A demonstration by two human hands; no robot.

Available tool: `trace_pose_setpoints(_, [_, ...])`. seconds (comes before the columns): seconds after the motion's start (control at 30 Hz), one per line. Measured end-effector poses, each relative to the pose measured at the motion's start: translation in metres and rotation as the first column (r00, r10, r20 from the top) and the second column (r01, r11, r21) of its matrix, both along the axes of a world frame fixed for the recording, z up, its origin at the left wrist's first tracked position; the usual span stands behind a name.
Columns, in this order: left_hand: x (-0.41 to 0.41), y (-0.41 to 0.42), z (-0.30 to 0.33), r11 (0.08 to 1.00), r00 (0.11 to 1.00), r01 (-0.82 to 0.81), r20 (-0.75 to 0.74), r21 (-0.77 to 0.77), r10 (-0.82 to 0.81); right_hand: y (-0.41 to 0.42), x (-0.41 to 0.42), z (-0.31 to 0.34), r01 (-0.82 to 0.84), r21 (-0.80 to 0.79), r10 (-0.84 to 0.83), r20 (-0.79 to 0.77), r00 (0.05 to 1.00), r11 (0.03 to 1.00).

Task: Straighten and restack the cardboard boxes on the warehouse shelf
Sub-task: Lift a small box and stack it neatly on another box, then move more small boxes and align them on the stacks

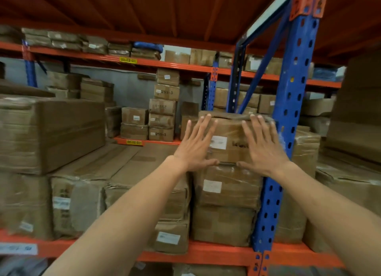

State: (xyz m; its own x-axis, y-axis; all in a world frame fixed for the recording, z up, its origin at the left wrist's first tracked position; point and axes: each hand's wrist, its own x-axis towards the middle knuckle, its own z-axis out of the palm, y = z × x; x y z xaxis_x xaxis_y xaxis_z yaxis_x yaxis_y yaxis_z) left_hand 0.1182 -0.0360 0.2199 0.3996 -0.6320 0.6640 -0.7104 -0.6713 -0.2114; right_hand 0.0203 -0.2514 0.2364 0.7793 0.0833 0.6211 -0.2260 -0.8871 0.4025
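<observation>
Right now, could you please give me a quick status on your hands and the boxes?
Both hands open: left hand, right hand flat on top box. Box sits on the stack. Blue post close on its right.

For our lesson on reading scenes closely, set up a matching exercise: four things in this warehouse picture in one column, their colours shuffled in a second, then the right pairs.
Things:
1. upright post
2. front beam
3. top box
4. tag

Colours:
A. yellow
B. brown
C. blue
D. orange

Pairs: 1-C, 2-D, 3-B, 4-A
</observation>
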Motion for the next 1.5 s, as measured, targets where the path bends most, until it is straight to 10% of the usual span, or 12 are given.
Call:
trace_pose_setpoints(0.27, [0.035, 0.176, -0.016, 0.885, 0.959, -0.278, -0.05, -0.373, 0.28, 0.148, 0.057, 0.027, -0.257, -0.107, 0.267, 0.089, 0.96, 0.96])
trace_pose_setpoints(0.4, [0.051, 0.3, -0.024, 0.669, 0.874, -0.482, -0.255, -0.566, 0.414, 0.272, 0.106, 0.014, -0.37, -0.25, 0.384, 0.009, 0.923, 0.895])
trace_pose_setpoints(0.67, [0.062, 0.448, -0.064, 0.322, 0.666, -0.732, -0.731, -0.601, 0.15, 0.487, 0.155, 0.033, -0.454, -0.518, 0.451, -0.141, 0.881, 0.725])
trace_pose_setpoints(1.03, [0.087, 0.459, -0.087, 0.454, 0.738, -0.658, -0.634, -0.6, 0.232, 0.626, 0.19, 0.06, -0.327, -0.889, 0.159, -0.289, 0.944, 0.32])
trace_pose_setpoints(1.5, [0.094, 0.455, -0.044, 0.867, 0.911, -0.404, -0.043, -0.291, 0.41, 0.518, 0.159, 0.072, -0.363, -0.574, 0.275, -0.237, 0.932, 0.734])
